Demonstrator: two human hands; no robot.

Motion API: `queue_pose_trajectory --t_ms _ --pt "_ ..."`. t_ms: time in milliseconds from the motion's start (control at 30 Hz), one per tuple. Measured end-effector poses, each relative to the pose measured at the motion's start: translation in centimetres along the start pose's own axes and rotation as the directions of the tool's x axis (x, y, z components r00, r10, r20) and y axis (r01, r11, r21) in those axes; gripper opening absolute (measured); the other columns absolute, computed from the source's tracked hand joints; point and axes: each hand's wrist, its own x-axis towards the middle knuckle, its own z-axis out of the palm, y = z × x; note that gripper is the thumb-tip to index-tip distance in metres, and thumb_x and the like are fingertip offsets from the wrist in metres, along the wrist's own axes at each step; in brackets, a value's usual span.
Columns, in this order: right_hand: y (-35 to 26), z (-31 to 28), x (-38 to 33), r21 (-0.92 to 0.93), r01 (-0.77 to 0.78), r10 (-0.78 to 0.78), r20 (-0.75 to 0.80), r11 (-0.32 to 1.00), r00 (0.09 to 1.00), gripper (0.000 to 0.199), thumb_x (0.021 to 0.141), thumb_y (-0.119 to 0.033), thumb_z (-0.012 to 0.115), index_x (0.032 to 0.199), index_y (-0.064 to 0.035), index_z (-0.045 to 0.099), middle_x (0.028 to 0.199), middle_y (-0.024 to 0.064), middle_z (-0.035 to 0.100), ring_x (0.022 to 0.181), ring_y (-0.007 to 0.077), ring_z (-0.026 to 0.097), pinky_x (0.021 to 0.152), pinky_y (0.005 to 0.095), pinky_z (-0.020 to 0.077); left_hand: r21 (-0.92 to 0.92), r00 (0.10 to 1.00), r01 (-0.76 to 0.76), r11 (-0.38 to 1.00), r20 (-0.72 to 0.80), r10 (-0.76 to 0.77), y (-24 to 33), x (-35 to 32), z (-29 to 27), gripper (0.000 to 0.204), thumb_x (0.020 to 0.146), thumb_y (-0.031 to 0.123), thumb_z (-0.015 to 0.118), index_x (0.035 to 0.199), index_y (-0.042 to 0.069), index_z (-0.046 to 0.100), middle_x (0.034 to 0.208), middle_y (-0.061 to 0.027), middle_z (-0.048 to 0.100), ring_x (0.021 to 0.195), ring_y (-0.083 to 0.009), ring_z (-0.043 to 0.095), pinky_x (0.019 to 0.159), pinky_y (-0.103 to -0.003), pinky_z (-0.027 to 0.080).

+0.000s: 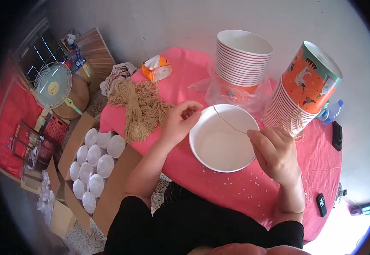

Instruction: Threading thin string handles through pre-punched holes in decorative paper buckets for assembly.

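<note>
My right hand (274, 151) pinches one end of a thin tan cord (231, 126) over the right rim of a white paper bucket (223, 149). The cord sags across the bucket's mouth, and its other stretch reaches the far-left rim. My left hand (180, 123) is by that rim, its fingers curled with thumb and forefinger near each other; whether the cord reaches them does not show. The bucket stands upright on the pink-covered table (236, 191). Left of my left hand lies a heap of tan cords (140, 108).
Behind the bucket rises a bucket stack (242, 59) in clear plastic. On the right, another stack (295, 100) has loose cords hanging on it and an orange patterned bucket (308, 76) on top. An orange tissue pack (156, 68) lies far left. Left on the floor stands a carton of clear cups (93, 157).
</note>
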Motion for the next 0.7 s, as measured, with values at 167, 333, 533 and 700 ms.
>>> queue_pose_trajectory --t_ms 167,333,533,700 --pt "-0.8 -0.1 0.3 0.273 -0.112 0.09 0.092 0.956 0.992 0.027 0.074 -0.001 0.068 0.1 -0.002 0.063 0.076 0.0089 0.058 0.065 0.026 0.061 0.057 0.0368 0.0482 -0.028 0.994 0.092 0.995 0.059 -0.09 -1.1 2.2 0.8 0.017 0.089 0.009 0.065 0.104 0.001 0.065 0.085 0.0003 0.066 0.076 -0.0038 0.058 0.065 -0.02 0.046" --pt "-0.7 0.3 0.2 0.594 -0.264 0.152 0.232 0.76 0.961 0.022 0.08 0.006 0.064 0.1 -0.0026 0.064 0.079 0.0112 0.062 0.069 0.0257 0.065 0.059 0.0329 0.0502 0.007 0.979 -0.113 0.994 -0.17 0.113 0.4 1.2 1.1 0.016 0.094 0.01 0.062 0.106 0.0 0.062 0.089 -0.002 0.065 0.078 -0.0058 0.059 0.068 -0.022 0.047" --pt "-0.4 0.7 -0.7 0.804 -0.526 0.231 0.476 0.276 0.849 0.019 0.088 0.008 0.059 0.105 0.0007 0.063 0.086 0.0078 0.065 0.075 0.0137 0.065 0.06 0.0256 0.0523 -0.433 0.968 0.062 0.899 0.244 0.051 5.8 -7.2 1.0 0.014 0.097 0.006 0.054 0.106 -0.002 0.061 0.094 -0.006 0.064 0.076 -0.0075 0.059 0.066 -0.022 0.047" --pt "-1.2 1.2 -0.8 0.87 -0.483 0.176 0.493 -0.1 0.852 0.017 0.09 0.009 0.057 0.107 0.0049 0.06 0.092 0.0093 0.066 0.074 0.0127 0.066 0.062 0.0233 0.0547 -0.478 0.903 0.232 0.847 0.43 -0.005 8.7 -9.4 3.8 0.028 0.098 0.008 0.053 0.124 -0.002 0.055 0.098 -0.0069 0.064 0.074 -0.0089 0.06 0.062 -0.023 0.048"
